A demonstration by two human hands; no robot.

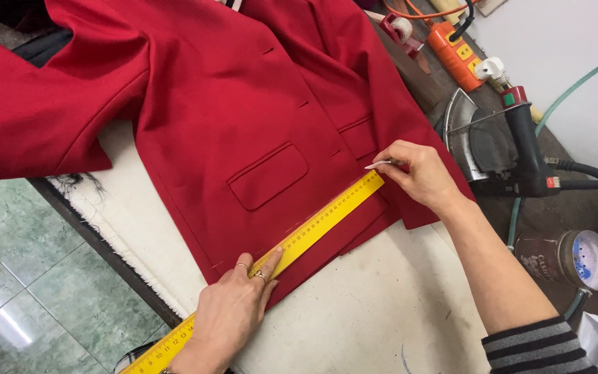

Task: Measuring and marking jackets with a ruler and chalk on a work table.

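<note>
A red jacket (243, 104) lies spread on a white padded table (368, 312), pocket flap facing up. A long yellow ruler (327, 215) rests along the jacket's lower hem. My left hand (233, 312) presses the ruler flat near its middle, fingers spread, a ring on one finger. My right hand (417, 173) sits at the ruler's far end and pinches a thin white piece of tailor's chalk (380, 164) against the cloth.
A steam iron (500, 138) with a dark handle stands on the wooden board at the right, its hoses trailing off. An orange power strip (455, 52) lies behind it. A round tin (569, 260) lies by my right forearm. Green floor tiles (22, 277) show at the left.
</note>
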